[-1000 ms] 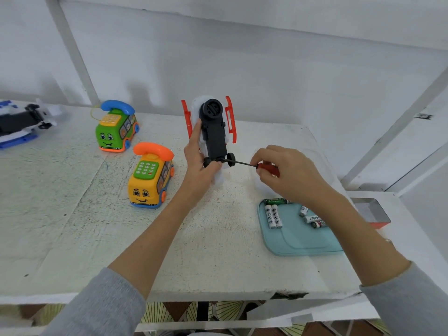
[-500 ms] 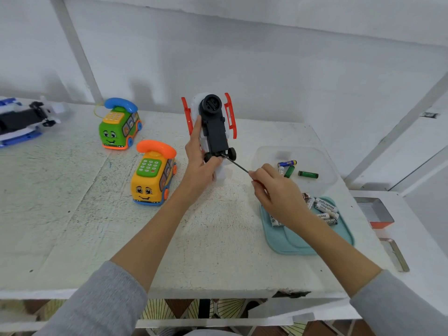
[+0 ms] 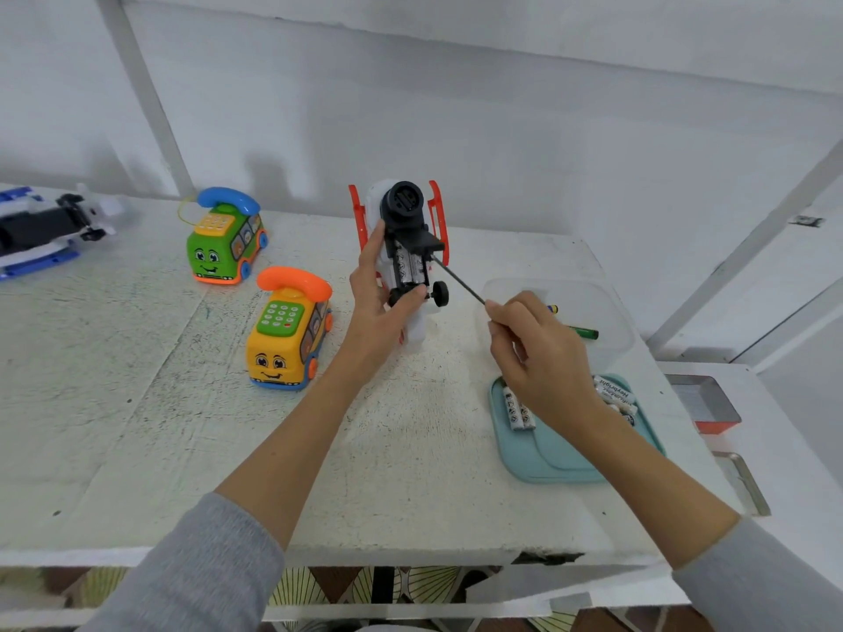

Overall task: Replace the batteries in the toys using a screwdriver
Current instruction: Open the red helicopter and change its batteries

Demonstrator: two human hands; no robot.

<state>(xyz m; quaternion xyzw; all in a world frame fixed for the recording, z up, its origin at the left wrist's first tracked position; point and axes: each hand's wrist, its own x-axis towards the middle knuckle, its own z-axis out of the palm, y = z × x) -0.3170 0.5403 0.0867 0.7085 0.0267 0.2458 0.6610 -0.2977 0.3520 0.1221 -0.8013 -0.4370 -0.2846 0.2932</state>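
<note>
Two hands engaged: left hand (image 3: 381, 294) grips upended white-and-black toy car (image 3: 407, 248); right hand (image 3: 538, 358) pinches thin black-shafted screwdriver (image 3: 458, 282).

Little can be read; one white battery (image 3: 613, 389) on the teal tray (image 3: 554, 458) bears dark printed lettering along its side, seen upside down, which looks like "Heybright", though the letters are too small to be sure; the two white batteries (image 3: 516, 409) lying side by side at the tray's left edge carry small dark marks too fine to make out; the keys on the yellow toy phone's green keypad (image 3: 279, 316) show no legible digits
</note>
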